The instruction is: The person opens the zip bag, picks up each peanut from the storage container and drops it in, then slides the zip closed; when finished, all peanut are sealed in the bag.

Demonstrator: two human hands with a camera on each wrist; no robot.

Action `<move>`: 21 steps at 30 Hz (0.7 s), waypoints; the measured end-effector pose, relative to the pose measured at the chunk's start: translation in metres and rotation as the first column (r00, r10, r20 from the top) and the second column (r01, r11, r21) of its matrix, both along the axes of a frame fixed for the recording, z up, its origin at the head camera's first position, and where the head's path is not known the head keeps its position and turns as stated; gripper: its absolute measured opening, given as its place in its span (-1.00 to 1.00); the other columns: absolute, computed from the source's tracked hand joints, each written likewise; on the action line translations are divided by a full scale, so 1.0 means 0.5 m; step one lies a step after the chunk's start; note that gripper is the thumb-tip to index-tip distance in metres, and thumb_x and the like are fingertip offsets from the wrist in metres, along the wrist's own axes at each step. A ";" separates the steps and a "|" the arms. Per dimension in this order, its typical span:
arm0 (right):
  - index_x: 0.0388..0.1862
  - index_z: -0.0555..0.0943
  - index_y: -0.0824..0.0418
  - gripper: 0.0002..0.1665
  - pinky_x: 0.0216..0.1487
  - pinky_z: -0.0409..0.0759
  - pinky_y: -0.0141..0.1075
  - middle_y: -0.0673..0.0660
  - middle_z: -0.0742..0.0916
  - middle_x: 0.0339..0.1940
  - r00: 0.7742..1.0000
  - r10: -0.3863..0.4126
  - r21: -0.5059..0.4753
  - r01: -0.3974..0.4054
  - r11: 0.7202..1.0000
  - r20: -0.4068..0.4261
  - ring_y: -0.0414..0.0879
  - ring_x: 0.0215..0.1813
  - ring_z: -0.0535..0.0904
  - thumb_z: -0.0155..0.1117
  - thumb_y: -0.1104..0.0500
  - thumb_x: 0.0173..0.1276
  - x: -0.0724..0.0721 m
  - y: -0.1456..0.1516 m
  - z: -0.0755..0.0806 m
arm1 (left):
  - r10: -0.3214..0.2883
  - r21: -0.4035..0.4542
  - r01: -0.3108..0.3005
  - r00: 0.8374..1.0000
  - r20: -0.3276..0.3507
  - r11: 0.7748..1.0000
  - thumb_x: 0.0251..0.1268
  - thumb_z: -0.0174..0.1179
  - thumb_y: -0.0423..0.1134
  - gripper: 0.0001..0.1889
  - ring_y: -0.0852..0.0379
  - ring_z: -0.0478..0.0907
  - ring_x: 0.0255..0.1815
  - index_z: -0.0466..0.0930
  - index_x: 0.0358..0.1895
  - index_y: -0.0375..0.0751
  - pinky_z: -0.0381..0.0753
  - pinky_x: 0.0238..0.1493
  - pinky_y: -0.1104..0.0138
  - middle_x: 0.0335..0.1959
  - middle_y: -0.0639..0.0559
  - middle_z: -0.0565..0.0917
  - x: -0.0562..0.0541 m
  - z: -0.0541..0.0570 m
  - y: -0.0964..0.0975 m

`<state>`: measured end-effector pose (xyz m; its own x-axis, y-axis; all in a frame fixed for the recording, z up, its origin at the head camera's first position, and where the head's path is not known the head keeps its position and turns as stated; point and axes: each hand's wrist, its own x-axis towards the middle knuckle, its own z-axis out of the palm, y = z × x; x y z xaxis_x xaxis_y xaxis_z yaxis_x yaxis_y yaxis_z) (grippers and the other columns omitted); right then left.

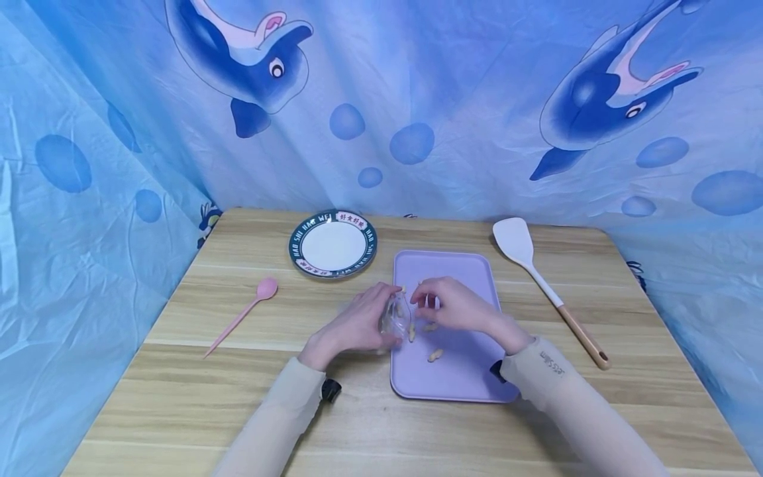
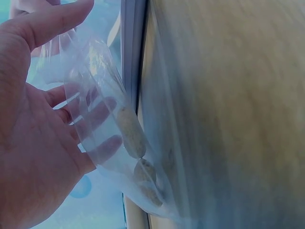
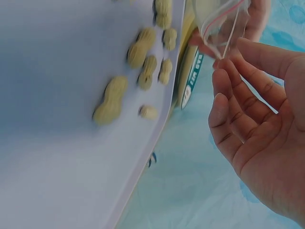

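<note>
My left hand holds a clear zip bag over the left edge of the lilac tray. In the left wrist view its thumb and fingers curl about the bag, and unshelled peanuts show through the plastic. Beside the bag's mouth is my right hand. The right wrist view shows its thumb and fingertips pinching the corner of the bag, below the red zip line. Several peanuts lie loose on the tray near the hands.
Behind the left hand stands a white plate with a dark green lettered rim. A pink spoon lies to the left. To the tray's right is a white spatula with a wooden handle. A blue dolphin-print curtain hangs behind the table.
</note>
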<state>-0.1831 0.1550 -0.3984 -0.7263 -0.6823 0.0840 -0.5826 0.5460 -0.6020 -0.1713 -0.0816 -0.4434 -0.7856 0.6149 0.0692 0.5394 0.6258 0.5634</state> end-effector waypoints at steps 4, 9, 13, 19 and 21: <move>-0.17 0.71 0.30 -0.84 -0.35 0.59 -0.35 -0.05 0.69 -0.37 0.999 -0.005 -0.017 0.005 1.000 -0.038 -0.22 -0.37 0.57 0.42 0.33 0.26 -0.008 0.027 -0.006 | 0.008 0.000 -0.008 1.000 0.021 1.000 -0.09 0.53 -0.01 0.01 0.09 0.38 0.28 0.21 0.48 -0.14 0.19 0.44 0.02 0.26 0.00 0.44 -0.001 0.002 0.000; -0.21 0.70 0.34 -0.84 -0.36 0.63 -0.27 0.01 0.71 -0.38 0.996 -0.007 -0.028 0.005 1.000 -0.083 -0.21 -0.38 0.58 0.42 0.39 0.21 -0.015 0.063 -0.022 | 0.015 -0.006 -0.015 0.999 0.030 1.000 -0.07 0.53 -0.01 0.00 0.11 0.38 0.28 0.21 0.48 -0.14 0.17 0.45 0.05 0.25 0.03 0.44 0.000 0.003 0.000; -0.23 0.69 0.35 -0.86 -0.36 0.63 -0.24 0.05 0.72 -0.36 0.997 -0.020 -0.014 0.019 1.000 -0.080 -0.19 -0.37 0.58 0.41 0.40 0.21 -0.013 0.085 -0.030 | 0.014 -0.002 -0.014 0.999 0.034 1.000 -0.06 0.53 -0.02 -0.01 0.11 0.38 0.28 0.21 0.48 -0.15 0.17 0.45 0.07 0.25 0.01 0.45 0.000 0.004 0.000; -0.23 0.70 0.35 -0.84 -0.34 0.61 -0.29 0.06 0.72 -0.36 0.998 -0.036 0.038 0.038 0.999 -0.053 -0.16 -0.36 0.58 0.44 0.38 0.20 -0.007 0.109 -0.039 | 0.018 -0.002 -0.018 0.999 0.037 1.000 -0.07 0.53 -0.03 -0.01 0.08 0.37 0.30 0.21 0.48 -0.15 0.15 0.46 0.05 0.27 -0.01 0.45 0.000 0.002 0.000; -0.22 0.70 0.34 -0.83 -0.35 0.59 -0.33 0.05 0.72 -0.36 0.999 -0.032 0.054 0.034 0.998 -0.042 -0.14 -0.36 0.58 0.46 0.35 0.19 -0.005 0.114 -0.043 | 0.019 0.000 -0.019 0.999 0.039 1.000 -0.07 0.53 -0.04 -0.01 0.08 0.37 0.30 0.21 0.48 -0.15 0.14 0.47 0.04 0.28 -0.02 0.45 0.000 0.002 0.000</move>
